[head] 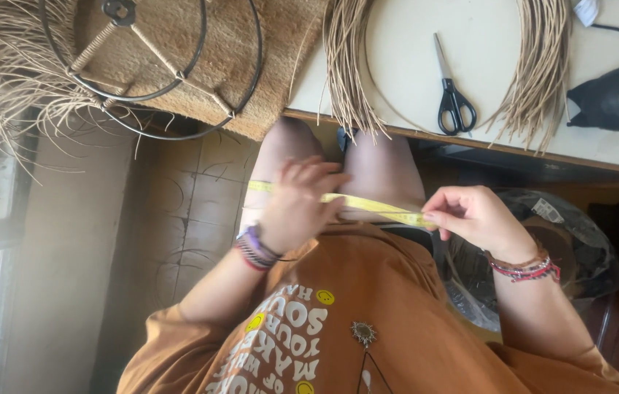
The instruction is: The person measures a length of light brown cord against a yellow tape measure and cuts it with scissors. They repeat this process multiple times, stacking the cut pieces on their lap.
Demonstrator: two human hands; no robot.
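The left hand (296, 208) rests over the person's lap with its fingers (308, 172) curled loosely around a yellow measuring tape (368, 205), which passes under the palm and comes out on both sides. The right hand (476, 217) has its fingers (437, 217) pinched closed on the other end of the tape, thumb and forefinger pressed together. The tape runs taut from one hand to the other across the bare thighs, just above the hem of an orange printed shirt (382, 306). Both wrists carry beaded bracelets.

Beyond the fingers stands a pale table (411, 87) with a dark wooden edge. On it lie black-handled scissors (452, 95), well apart from either hand, between two bundles of tan reed strands (346, 73) that hang over the edge. Past the left hand's fingers a black wire lampshade frame (163, 66) sits on woven tan material. Out beyond the right hand is a dark object with a metal end (616, 95). Below the left hand the floor (178, 211) is tiled in brown.
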